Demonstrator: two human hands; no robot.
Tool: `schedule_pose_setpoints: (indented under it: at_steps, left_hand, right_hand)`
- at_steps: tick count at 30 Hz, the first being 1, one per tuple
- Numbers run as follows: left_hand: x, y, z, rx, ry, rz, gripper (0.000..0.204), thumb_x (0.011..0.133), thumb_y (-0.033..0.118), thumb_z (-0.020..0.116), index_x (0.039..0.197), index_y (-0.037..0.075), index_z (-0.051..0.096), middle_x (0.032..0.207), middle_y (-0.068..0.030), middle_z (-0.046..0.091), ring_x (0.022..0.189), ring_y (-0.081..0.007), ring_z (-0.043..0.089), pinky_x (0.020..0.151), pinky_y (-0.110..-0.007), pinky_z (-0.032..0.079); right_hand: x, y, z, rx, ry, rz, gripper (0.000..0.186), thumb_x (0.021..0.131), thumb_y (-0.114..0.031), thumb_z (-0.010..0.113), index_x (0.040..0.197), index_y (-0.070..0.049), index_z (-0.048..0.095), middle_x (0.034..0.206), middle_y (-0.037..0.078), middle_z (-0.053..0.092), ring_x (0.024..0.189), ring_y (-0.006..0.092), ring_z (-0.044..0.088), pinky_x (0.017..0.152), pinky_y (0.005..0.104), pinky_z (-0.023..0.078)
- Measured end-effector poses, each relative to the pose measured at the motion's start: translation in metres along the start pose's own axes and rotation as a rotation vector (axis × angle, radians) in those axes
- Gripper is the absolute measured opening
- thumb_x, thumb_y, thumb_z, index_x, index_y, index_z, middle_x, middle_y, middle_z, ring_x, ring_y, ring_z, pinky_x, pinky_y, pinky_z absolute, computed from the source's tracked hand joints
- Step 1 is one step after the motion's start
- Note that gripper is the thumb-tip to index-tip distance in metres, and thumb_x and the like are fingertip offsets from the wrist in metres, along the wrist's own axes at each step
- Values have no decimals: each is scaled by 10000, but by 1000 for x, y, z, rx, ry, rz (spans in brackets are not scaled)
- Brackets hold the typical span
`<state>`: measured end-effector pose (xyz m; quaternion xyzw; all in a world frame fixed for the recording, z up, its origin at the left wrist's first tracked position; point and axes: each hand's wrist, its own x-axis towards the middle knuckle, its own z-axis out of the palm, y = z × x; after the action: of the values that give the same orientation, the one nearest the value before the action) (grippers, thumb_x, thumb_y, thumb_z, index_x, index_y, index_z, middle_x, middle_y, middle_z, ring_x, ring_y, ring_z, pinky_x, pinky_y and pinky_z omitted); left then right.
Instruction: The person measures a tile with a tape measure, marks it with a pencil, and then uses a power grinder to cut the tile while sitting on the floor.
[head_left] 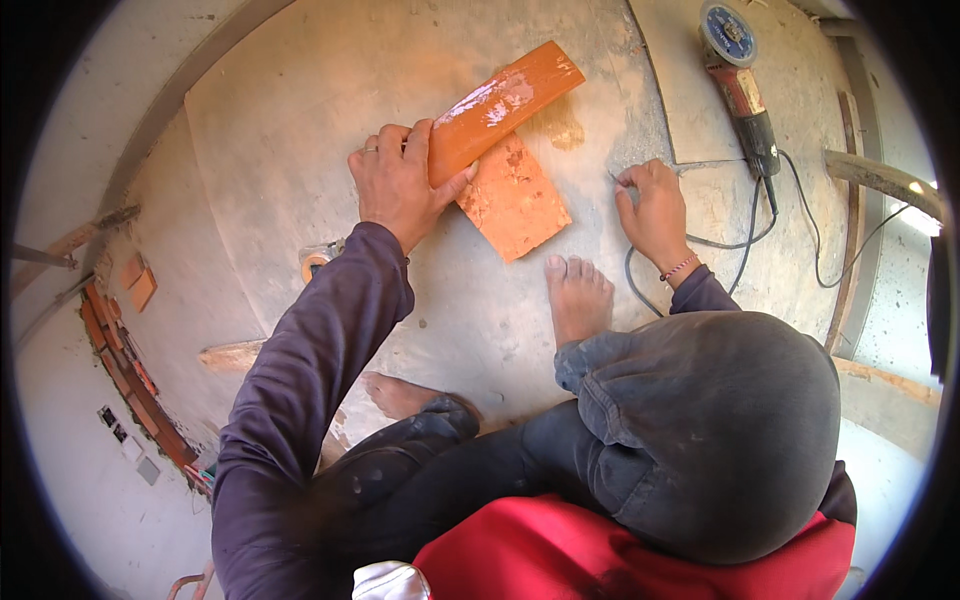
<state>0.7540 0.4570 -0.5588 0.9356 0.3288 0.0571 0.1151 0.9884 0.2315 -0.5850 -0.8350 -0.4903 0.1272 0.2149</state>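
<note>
My left hand [395, 180] is closed round the near end of a long orange clay tile [510, 105], thumb along its edge. Wet, shiny patches lie on the tile's smooth top. It rests across the far end of a rough, flat piece of orange brick [515, 205], which sits on the board floor and is partly covered. To the right, apart from both pieces, my right hand [655, 210] is low over the floor with its fingers curled together. A tiny thin tip shows at those fingers; what it belongs to I cannot make out.
An angle grinder [742, 95] lies at the far right, its disc facing up and its black cable [755, 235] looping behind my right hand. A tape measure [318, 260] sits beside my left forearm. Orange offcuts [140, 282] and a wood strip [230, 356] lie left.
</note>
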Motion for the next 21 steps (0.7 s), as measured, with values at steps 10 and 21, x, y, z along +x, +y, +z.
schedule_pose_setpoints:
  at_steps: [10, 21]
  left_hand:
    - [-6, 15, -37, -72, 27, 10, 714, 846, 530, 662, 1328, 30, 499, 1242, -184, 484, 1199, -333, 428, 1019, -482, 271]
    - [-47, 177, -110, -1725, -688, 153, 587, 1032, 382, 281, 1434, -41, 343, 1416, -233, 418, 1362, -367, 363, 1135, -404, 261]
  right_hand:
    - [65, 110, -93, -492, 473, 27, 604, 754, -340, 775, 1211, -14, 552, 1099, 222, 589, 1002, 375, 577, 920, 438, 436]
    - [127, 158, -104, -338, 47, 332, 695, 738, -429, 781, 1197, 42, 558, 995, 229, 686, 908, 338, 676, 837, 408, 515]
